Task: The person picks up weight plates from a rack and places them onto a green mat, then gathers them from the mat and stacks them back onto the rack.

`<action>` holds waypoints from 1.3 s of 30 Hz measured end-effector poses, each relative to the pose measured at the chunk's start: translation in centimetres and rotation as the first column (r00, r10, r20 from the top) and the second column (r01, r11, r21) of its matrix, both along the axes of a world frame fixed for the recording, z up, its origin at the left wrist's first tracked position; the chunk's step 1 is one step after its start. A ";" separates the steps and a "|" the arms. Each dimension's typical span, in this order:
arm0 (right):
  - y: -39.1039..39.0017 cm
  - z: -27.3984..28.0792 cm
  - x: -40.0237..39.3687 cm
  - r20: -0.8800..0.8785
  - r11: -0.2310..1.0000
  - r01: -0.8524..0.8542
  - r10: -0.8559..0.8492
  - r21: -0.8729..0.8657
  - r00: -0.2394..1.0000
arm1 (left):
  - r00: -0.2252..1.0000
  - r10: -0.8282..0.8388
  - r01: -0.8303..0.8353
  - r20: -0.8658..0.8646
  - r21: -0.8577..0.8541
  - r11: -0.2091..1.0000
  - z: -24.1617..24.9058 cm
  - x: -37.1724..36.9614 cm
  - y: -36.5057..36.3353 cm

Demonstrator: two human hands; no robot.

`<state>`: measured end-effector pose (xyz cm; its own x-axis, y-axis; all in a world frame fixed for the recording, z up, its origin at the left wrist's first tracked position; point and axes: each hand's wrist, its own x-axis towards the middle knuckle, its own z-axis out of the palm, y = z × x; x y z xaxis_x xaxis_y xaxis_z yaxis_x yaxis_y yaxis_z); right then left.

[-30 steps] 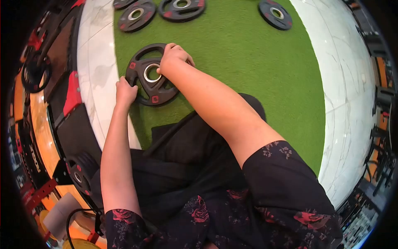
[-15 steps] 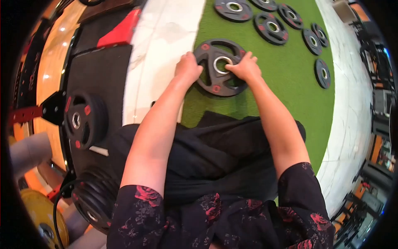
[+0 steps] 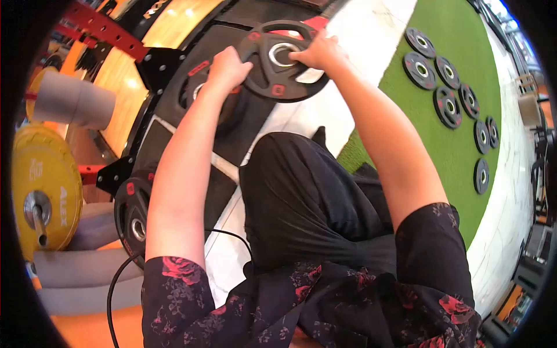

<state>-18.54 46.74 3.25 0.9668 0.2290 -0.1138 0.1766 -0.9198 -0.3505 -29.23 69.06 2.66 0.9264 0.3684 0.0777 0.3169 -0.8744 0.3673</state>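
A black weight plate (image 3: 264, 84) with red marks and a metal centre ring is held up in front of me, tilted, over the black mat. My left hand (image 3: 229, 71) is closed on its left rim. On the right side, my right hand (image 3: 322, 55) grips it with the thumb near the centre ring. Behind and below my left hand is another black plate (image 3: 184, 88), partly covered by my hand and forearm. More black plates (image 3: 130, 203) stand lower left beside my left arm.
Several black plates (image 3: 419, 71) lie on the green turf (image 3: 400, 122) at the right. At the left are a yellow plate (image 3: 61, 168) on a bar, grey padded rollers (image 3: 72, 98) and a red rack beam (image 3: 104, 28). A black cable (image 3: 110, 301) curves near my left sleeve.
Both hands have carried the weight plate from the turf leftward, over the white floor strip to above the black mat. My view and body have turned left.
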 end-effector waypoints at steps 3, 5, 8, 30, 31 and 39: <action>9.0 2.2 -2.5 0.069 0.988 -0.152 0.152 -0.004 0.986 | 0.986 0.165 -0.165 -0.009 0.032 0.986 0.7 -4.3 8.3; 13.5 2.9 -4.3 0.060 0.967 -0.255 0.253 0.023 0.966 | 0.979 0.203 -0.203 0.014 0.059 0.977 1.2 -7.8 11.9; 18.6 2.9 -6.3 -0.020 0.938 -0.345 0.345 -0.027 0.939 | 0.953 0.290 -0.289 -0.092 0.021 0.957 1.7 -12.2 14.2; 12.1 -3.0 -5.6 -0.209 0.941 -0.332 0.338 0.064 0.918 | 0.886 0.463 -0.462 0.014 -0.050 0.885 -7.1 -12.3 11.5; 9.7 -2.7 -5.1 -0.190 0.942 -0.334 0.333 0.031 0.923 | 0.886 0.463 -0.462 0.032 -0.022 0.887 -5.8 -11.8 9.5; -14.3 5.0 -7.1 -0.075 0.981 -0.179 0.174 -0.079 0.982 | 0.959 -0.057 0.171 0.278 -0.405 0.898 0.8 -4.0 -8.6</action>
